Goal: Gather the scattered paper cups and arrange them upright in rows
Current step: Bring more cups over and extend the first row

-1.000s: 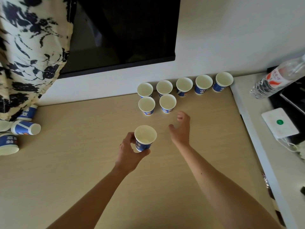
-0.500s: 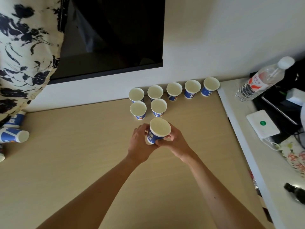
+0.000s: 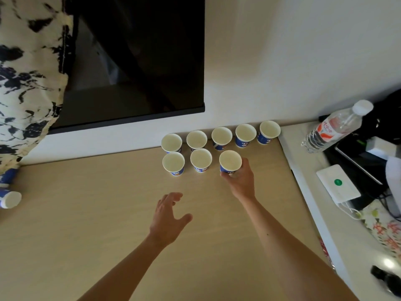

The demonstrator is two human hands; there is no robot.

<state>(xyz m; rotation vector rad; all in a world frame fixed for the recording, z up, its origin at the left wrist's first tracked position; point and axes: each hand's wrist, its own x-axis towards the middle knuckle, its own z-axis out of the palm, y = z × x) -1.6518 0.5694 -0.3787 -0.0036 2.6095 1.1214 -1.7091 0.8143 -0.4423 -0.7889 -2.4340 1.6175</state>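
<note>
Fallen cups (image 3: 9, 198): at least two lie on their sides at 9 o'clock on the table (image 3: 86, 224), partly cut off by the frame and well apart from the rows; their insides do not show.
Left hand (image 3: 166, 218): released, fingers spread and relaxed, holding nothing; it hovers over bare tabletop at about 7 o'clock from the rows.
Back row (image 3: 221, 135): five cups upright along the wall at 12 o'clock, rims close together; each shows a plain white inside with nothing in it.
Front row (image 3: 201, 160): two cups upright, just at 6 o'clock of the back row's first two; both empty.
Cup (image 3: 230, 162): the task's thing in hand; upright, empty, at 3 o'clock of the front row's second cup, in the third place. Whether its base rests on the table cannot be told.
Handling (judgement): thin paper, very light, easily dented or tipped. It is best taken round the lower wall with a gentle wrap, not by the rim, and set down level so that neighbours are not knocked.
Right hand (image 3: 240, 179): grasping the cup, thumb and fingers curled round its lower wall from 5 o'clock.
Bottle (image 3: 334, 129): clear, capped, leaning on the side counter at 2 o'clock; how full it is cannot be told.
</note>
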